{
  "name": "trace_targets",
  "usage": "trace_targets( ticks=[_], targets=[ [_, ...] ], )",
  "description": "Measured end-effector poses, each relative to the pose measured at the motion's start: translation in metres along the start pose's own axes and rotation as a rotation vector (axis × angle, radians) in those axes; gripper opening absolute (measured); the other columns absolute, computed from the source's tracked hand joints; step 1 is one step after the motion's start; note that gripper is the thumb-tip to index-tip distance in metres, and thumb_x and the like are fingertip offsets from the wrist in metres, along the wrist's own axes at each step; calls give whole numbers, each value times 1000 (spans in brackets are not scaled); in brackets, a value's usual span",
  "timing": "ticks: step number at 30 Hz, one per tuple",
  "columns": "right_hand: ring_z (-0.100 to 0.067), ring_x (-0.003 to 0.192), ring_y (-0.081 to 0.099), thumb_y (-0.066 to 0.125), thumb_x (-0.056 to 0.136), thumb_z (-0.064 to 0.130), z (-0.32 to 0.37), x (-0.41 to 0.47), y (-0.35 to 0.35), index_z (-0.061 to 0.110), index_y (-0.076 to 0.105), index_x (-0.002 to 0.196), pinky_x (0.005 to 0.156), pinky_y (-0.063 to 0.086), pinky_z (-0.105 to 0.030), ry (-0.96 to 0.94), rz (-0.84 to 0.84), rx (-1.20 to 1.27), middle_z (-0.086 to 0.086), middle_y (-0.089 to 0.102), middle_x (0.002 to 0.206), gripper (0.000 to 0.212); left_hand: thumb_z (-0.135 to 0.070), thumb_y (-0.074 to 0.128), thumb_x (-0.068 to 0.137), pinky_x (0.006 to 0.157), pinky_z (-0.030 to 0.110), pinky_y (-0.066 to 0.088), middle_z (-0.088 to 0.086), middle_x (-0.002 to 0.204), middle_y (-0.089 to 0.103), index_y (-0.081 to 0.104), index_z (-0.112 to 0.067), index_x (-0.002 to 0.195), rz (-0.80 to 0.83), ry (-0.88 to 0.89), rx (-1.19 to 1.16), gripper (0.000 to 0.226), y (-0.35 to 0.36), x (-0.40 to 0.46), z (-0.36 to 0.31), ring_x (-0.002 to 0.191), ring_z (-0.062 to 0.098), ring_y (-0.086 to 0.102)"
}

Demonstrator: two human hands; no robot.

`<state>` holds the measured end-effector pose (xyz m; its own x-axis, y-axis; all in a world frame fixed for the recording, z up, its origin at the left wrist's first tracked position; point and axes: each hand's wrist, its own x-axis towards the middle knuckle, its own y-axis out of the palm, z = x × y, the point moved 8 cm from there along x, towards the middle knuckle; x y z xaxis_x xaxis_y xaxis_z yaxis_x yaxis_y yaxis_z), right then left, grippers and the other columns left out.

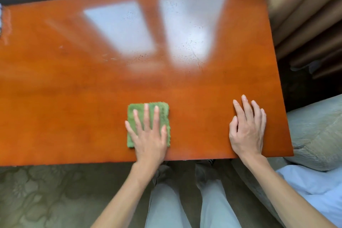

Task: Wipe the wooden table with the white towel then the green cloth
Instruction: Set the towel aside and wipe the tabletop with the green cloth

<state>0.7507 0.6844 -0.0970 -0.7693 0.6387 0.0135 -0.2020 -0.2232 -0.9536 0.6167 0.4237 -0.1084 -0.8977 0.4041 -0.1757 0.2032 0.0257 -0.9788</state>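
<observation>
The green cloth (148,124), folded into a rough square, lies flat on the wooden table (92,98) near its front edge, a little right of centre in the head view. The left hand (149,135) presses down on it with straight, spread fingers, palm covering the cloth's near half. The right hand (247,127) rests flat on bare wood near the table's right front corner, fingers relaxed and holding nothing, well apart from the cloth. 2 pale window reflections shine across the glossy far half of the tabletop. A sliver of white fabric (1,18) shows at the table's far left edge. Below the table edge, the person's legs in light trousers (166,205) stand over patterned flooring (46,190).
</observation>
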Motion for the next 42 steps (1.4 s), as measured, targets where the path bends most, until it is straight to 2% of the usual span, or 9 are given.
trace_targets(
  ticks=[10, 13, 18, 25, 28, 32, 36, 39, 42],
  targets=[
    [-30, 145, 31, 37, 98, 23, -1, 0, -2, 16, 48, 142, 121, 17, -50, -9, -11, 8, -7, 38, 157, 45, -54, 20, 102, 117, 65, 10, 3, 167, 8, 14, -31, 158, 79, 524, 33, 61, 14, 31, -184, 153, 35, 1],
    [-29, 145, 31, 41, 98, 21, 0, 0, -5, 17, 48, 143, 121, 16, -48, -22, -28, 13, -6, 38, 157, 46, -54, 19, 100, 118, 64, 9, 3, 166, 12, 17, -31, 157, 48, 473, 39, 61, 5, 76, -179, 153, 34, 4],
    [-26, 147, 29, 42, 99, 22, -4, 2, -3, 20, 45, 146, 123, 10, -43, -37, 23, 72, -4, 36, 158, 47, -54, 19, 96, 118, 65, 9, 3, 165, 17, 22, -30, 156, 1, 166, 0, 65, -10, 126, -92, 151, 36, 12],
    [-25, 144, 30, 42, 98, 14, -61, -1, -26, 15, 48, 144, 118, 27, -42, 13, 2, 174, -4, 38, 156, 46, -49, 19, 99, 116, 68, 12, 6, 166, 10, 18, -26, 158, 5, -46, -10, 63, -3, 34, -33, 151, 39, 9],
    [-23, 144, 29, 42, 98, 10, -74, -3, -30, 11, 49, 143, 119, 23, -32, -4, 0, 245, -6, 38, 156, 46, -46, 20, 99, 115, 69, 14, 9, 166, 12, 21, -24, 157, 39, 27, 28, 62, 13, -20, -78, 150, 41, 12],
    [-19, 143, 30, 39, 98, 10, -93, -3, -37, 12, 48, 143, 117, 12, -11, 84, -13, 376, -4, 37, 156, 46, -49, 11, 103, 116, 67, 11, 7, 166, 10, 18, -27, 158, 98, 373, 39, 60, 33, -77, -190, 152, 39, 6],
    [-5, 142, 29, 33, 101, 18, -114, -10, -33, 16, 43, 147, 115, 25, -19, 196, 38, 500, 2, 33, 159, 47, -54, 18, 103, 118, 63, 5, 2, 166, 12, 15, -31, 158, 125, 608, 66, 59, 36, -59, -265, 153, 34, 2],
    [3, 138, 29, 31, 102, 21, -119, -12, -32, 18, 44, 147, 112, 22, -8, 249, 31, 573, 6, 36, 155, 47, -53, 18, 103, 120, 61, 4, 1, 166, 12, 15, -32, 158, 89, 646, 61, 59, 23, 1, -284, 153, 33, 3],
    [4, 133, 35, 33, 101, 22, -124, -11, -30, 16, 44, 146, 107, 22, 0, 311, 13, 673, 12, 41, 146, 47, -50, 25, 101, 118, 64, 11, 3, 164, 21, 25, -31, 156, -3, 494, 46, 58, 9, 84, -273, 152, 35, 13]
  ],
)
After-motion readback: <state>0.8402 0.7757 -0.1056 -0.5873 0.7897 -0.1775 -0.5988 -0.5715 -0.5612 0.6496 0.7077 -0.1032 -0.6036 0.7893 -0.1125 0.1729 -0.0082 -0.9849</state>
